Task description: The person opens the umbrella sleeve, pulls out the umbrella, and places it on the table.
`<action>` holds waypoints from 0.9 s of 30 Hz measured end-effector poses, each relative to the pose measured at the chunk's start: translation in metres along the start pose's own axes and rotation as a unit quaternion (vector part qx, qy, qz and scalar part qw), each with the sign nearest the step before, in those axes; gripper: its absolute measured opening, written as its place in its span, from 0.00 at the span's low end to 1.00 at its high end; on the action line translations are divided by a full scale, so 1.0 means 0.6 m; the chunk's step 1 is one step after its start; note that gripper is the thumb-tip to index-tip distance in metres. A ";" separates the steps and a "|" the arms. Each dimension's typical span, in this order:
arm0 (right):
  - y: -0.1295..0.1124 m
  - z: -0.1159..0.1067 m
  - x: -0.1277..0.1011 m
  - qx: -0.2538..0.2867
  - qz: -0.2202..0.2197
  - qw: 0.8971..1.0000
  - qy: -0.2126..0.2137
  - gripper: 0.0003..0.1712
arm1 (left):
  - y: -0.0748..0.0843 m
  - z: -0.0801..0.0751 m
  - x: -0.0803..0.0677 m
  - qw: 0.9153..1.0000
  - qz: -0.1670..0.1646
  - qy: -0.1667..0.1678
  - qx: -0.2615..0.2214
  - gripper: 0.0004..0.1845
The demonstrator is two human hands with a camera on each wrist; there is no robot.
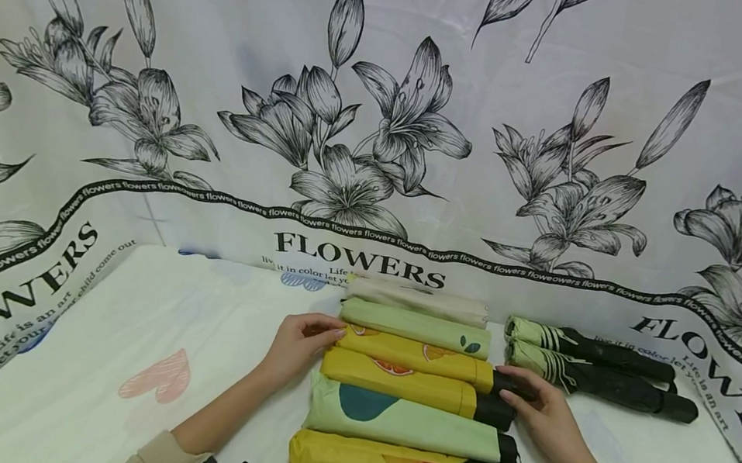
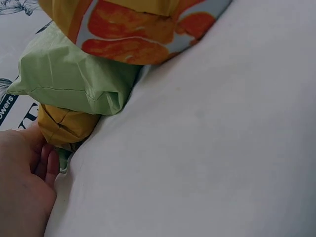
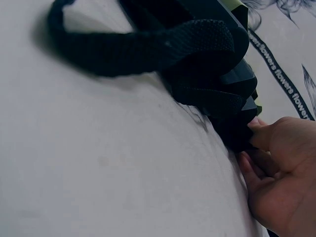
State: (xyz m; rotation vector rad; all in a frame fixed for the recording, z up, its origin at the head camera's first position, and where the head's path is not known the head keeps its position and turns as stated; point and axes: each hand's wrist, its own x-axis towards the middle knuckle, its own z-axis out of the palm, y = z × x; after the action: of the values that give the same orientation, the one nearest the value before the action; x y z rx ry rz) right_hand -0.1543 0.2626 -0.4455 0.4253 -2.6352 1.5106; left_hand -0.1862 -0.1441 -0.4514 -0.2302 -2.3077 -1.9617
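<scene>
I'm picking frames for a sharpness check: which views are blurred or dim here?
Head view: evenly lit and sharp, though the backdrop bows toward the edges. Left wrist view: the umbrellas look soft at close range. Right wrist view: dim, with the black strap nearly featureless.

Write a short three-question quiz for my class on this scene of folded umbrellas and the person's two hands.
1. True or false: six sleeved umbrellas lie in the row between the hands.
2. What does the right hand touch: A the black handle ends, B the heart print, C the backdrop?
3. Fill in: the two umbrellas without sleeves lie to the ____ of the row.

Key
1. True: cream, green, yellow, yellow, green, yellow.
2. A; the left hand touches the opposite ends.
3. Right, apart from the row, on the white cloth.
</scene>
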 end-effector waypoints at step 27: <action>0.001 -0.011 -0.003 0.004 0.012 1.000 0.009 0.22 | 0.001 0.000 -0.004 0.999 0.002 0.035 -0.036 0.08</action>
State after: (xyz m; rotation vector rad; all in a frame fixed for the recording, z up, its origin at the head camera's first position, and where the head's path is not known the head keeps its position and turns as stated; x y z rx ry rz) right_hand -0.1535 0.2689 -0.4429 0.3804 -2.6309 1.5245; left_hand -0.1836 -0.1442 -0.4512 -0.1679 -2.1947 -2.0193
